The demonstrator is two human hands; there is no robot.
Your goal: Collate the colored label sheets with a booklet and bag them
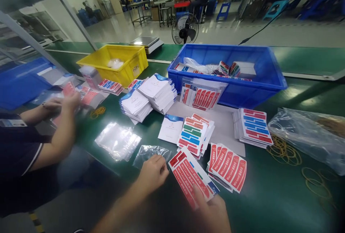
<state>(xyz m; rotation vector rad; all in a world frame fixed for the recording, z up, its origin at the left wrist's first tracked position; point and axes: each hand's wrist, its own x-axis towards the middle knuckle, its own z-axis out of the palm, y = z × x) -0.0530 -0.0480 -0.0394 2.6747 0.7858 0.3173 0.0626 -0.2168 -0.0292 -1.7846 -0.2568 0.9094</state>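
Note:
In my right hand [211, 208] is a small stack of label sheets [190, 179], printed in red with "Max Level" and "Min Level", tilted up from the table. My left hand [153, 172] is closed, its fingertips pinching the edge of a clear plastic bag [149, 152]. Left of that bag lies a pile of clear plastic bags [118, 141]. Just beyond the held sheets are a stack of multicoloured label sheets [192, 134] and a white booklet [170, 129]. To their right, a fan of red curved labels [229, 168] rests on the table.
Booklet stacks [156, 91] stand mid-table, before a yellow bin [115, 62] and a blue bin [226, 78]. More label sheets [254, 127], rubber bands [285, 150] and a large plastic bag [309, 132] lie at right. A co-worker's hands [71, 100] handle pink sheets at left.

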